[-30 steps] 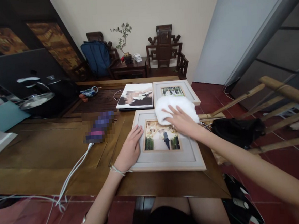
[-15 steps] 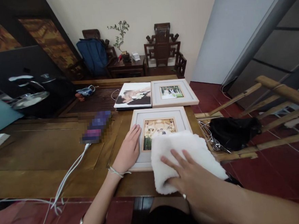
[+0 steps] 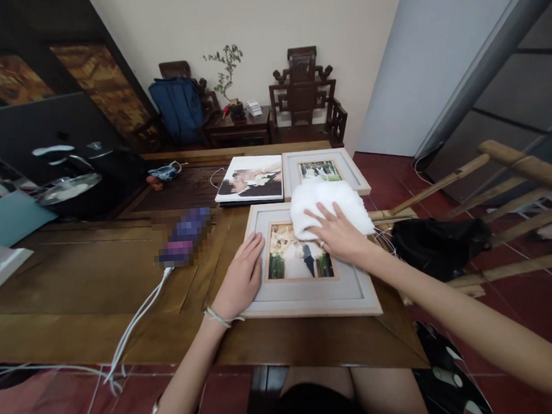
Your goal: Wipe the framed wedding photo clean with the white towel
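A pale wooden picture frame point(image 3: 358, 305) with a wedding photo lies flat on the table in front of me. My left hand point(image 3: 243, 272) rests on its left edge, fingers stretched out flat, steadying it. A fluffy white cloth point(image 3: 351, 202) is under my right hand point(image 3: 337, 231), its fingers spread and pressing it on the frame's upper right part. The cloth also covers the lower edge of a second picture frame point(image 3: 292, 174) behind. Part of the near photo's top is hidden by the cloth.
A photo album point(image 3: 250, 177) lies left of the second frame. A phone point(image 3: 183, 235) with a white cable point(image 3: 137, 317) is on the table point(image 3: 95, 257) at left. Beyond stand a pot point(image 3: 69, 193) and a small blue-and-white object point(image 3: 164, 172). A bamboo chair point(image 3: 529, 170) holds a black bag point(image 3: 442, 242).
My right hand has pushed the white cloth away from me, from the frame's lower right to its upper right, uncovering the lower part. My left hand stays on the left edge.
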Available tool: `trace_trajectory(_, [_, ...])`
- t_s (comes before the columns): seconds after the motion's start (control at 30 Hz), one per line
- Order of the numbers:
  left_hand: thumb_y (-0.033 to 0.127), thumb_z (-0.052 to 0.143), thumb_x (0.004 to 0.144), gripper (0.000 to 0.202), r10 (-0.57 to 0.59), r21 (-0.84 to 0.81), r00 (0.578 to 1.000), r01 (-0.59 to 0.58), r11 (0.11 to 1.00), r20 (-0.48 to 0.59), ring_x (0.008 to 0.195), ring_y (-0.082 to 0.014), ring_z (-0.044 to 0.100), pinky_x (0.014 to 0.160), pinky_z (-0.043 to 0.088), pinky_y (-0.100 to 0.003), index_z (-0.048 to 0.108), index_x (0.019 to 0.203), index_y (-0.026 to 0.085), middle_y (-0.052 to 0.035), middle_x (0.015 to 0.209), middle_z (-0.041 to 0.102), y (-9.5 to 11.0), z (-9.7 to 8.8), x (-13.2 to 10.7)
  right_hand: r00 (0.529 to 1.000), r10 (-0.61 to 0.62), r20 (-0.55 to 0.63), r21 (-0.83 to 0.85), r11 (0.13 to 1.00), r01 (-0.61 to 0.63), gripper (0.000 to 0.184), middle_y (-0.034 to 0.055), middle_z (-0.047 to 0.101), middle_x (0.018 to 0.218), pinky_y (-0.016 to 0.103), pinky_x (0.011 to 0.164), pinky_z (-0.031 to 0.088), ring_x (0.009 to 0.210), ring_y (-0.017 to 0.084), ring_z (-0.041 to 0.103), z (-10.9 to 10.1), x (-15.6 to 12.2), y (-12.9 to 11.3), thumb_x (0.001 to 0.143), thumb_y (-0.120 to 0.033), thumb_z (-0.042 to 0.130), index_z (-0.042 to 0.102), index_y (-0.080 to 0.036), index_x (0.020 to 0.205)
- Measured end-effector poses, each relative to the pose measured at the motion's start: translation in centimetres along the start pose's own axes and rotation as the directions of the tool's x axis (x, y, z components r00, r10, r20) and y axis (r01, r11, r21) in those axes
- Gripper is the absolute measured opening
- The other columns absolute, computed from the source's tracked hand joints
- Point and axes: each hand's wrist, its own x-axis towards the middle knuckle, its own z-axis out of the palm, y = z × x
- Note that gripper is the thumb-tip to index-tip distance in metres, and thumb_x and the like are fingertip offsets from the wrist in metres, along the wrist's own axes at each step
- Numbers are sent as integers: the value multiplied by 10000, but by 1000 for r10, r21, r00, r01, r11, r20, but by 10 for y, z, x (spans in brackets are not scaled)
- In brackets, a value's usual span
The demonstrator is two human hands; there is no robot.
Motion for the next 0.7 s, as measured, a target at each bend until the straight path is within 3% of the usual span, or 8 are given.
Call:
trace_trajectory(0.2, [165, 330, 914, 445, 3, 17, 1000, -3, 1000, -4, 1369, -226, 305, 1130, 278, -453, 446, 1331, 61, -168, 1408, 439, 1, 2, 0, 975, -111, 190, 179, 981, 77, 410, 142, 399, 1430, 631, 1018, 283, 1305, 408, 320, -34, -66, -64, 783, -124, 573, 599, -199, 1185])
trace_trajectory(0.33, [163, 322, 914, 448, 0, 38, 1000, 0, 999, 6, 1375, -230, 291, 1132, 274, -456, 444, 1330, 50, -172, 1416, 427, 2, 2, 0, 951, -236, 200, 282, 943, 175, 368, 142, 337, 1463, 665, 1004, 275, 1317, 426, 280, -45, -91, -84, 773, -178, 617, 622, -210, 1140])
trace_trajectory(0.47, [165, 322, 915, 451, 3, 33, 1000, -3, 999, 24, 1375, -233, 290, 1128, 281, -461, 436, 1341, 71, -159, 1415, 433, 2, 1, 0, 970, -202, 135, 236, 957, 167, 423, 110, 328, 1475, 623, 1048, 245, 1346, 376, 248, -28, -77, -68, 762, -100, 596, 600, -222, 1167])
trace_trajectory(0.7, [188, 329, 925, 445, 2, 10, 1000, -2, 1000, 8, 1369, -229, 304, 1131, 276, -453, 447, 1328, 40, -174, 1404, 441, 0, 0, 1, 999, -32, -43, 54, 998, 34, 436, 101, 373, 1455, 572, 1070, 240, 1351, 338, 263, -1, -6, 3, 790, -66, 525, 563, -186, 1207])
